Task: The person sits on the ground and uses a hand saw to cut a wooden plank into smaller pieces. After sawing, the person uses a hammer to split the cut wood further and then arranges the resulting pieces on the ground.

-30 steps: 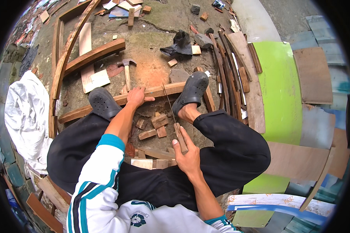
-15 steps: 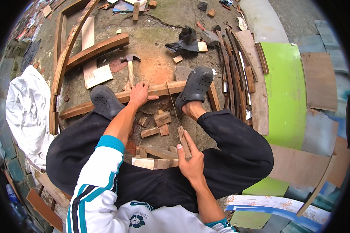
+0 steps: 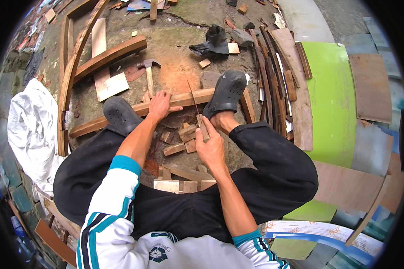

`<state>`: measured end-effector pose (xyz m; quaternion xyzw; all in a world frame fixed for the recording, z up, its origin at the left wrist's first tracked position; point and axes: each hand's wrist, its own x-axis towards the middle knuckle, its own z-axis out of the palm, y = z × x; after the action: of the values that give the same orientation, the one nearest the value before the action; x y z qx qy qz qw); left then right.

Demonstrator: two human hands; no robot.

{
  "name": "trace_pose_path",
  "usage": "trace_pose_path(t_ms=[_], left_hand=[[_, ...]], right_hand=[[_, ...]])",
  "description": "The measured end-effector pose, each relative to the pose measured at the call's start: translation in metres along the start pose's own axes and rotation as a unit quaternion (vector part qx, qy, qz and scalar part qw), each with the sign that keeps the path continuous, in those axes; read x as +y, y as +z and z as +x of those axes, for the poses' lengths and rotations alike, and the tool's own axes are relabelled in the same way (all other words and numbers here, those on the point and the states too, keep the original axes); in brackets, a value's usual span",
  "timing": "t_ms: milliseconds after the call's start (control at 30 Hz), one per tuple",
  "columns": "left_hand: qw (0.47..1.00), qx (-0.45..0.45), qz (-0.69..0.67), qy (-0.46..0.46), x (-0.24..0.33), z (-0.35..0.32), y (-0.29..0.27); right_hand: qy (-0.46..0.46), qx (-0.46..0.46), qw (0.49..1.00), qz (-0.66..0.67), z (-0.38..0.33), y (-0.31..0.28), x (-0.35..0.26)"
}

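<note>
Saw (image 3: 195,99) further fwd, right grip (image 3: 209,145) behind

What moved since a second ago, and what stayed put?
Not much. The right hand keeps its grip on the saw, and the blade sits across the plank a bit differently, as in sawing. The left hand stays pressed on the plank, both shoes stay on it, and the hammer lies where it was. Nothing was picked up or let go.

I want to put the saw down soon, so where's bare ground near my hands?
Bare ground lies beyond the plank, between the hammer and black cloth. Between the shoes it is crowded with wood offcuts; stacked slats fill the right.
</note>
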<state>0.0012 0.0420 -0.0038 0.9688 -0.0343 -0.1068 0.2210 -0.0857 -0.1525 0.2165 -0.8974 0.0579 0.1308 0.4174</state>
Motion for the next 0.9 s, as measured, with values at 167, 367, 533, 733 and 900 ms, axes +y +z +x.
trace_pose_path(t_ms=[167, 367, 533, 733, 900], left_hand=[[1.0, 0.0, 0.006, -0.015, -0.003, -0.002, 0.003], [1.0, -0.029, 0.004, -0.01, 0.002, 0.003, -0.002], [0.999, -0.019, 0.016, -0.021, -0.002, -0.003, 0.001], [1.0, 0.014, 0.005, 0.005, 0.002, 0.01, 0.0], [1.0, 0.004, 0.006, -0.015, -0.007, -0.013, 0.009]], right_hand=[[0.021, -0.038, 0.998, 0.042, -0.046, -0.027, -0.016], [0.018, 0.007, 1.0, 0.008, 0.046, 0.022, 0.014], [0.025, -0.037, 0.997, 0.064, -0.036, -0.016, 0.001], [0.029, 0.008, 0.999, 0.043, 0.059, 0.024, 0.023], [0.029, -0.052, 0.998, 0.034, -0.03, -0.03, -0.017]])
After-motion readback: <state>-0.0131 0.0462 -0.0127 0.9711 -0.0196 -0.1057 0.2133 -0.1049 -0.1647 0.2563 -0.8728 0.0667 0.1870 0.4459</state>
